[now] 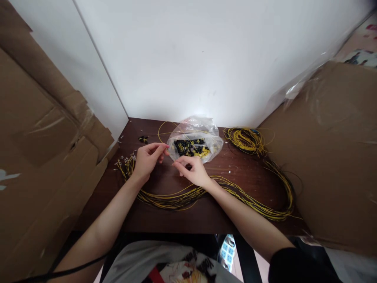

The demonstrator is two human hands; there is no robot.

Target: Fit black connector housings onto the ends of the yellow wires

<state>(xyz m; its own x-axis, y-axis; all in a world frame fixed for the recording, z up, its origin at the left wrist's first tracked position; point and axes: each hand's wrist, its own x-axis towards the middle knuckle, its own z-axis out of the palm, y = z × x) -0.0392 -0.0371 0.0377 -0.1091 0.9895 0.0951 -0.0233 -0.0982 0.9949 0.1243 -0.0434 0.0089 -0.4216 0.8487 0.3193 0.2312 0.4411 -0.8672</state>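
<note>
My left hand point(149, 159) is closed in a pinch at the near left side of a clear plastic bag point(193, 125). A thin yellow wire point(159, 131) loops down to its fingertips and seems to be held there. My right hand point(193, 169) is closed too, thumb against fingers, just in front of the bag; whatever it pinches is too small to make out. Inside the open bag lie many small black and yellow parts point(188, 147). Under both wrists runs a long bundle of yellow and black wires point(173, 201), with small whitish tips at its left end.
A coiled bundle of yellow and black wires point(246, 140) lies right of the bag. Small black and yellow pieces point(143, 139) sit to its left on the dark brown table point(176, 224). Cardboard boxes point(44, 129) flank the left, another cardboard box point(332, 157) the right; a white wall point(188, 59) stands behind.
</note>
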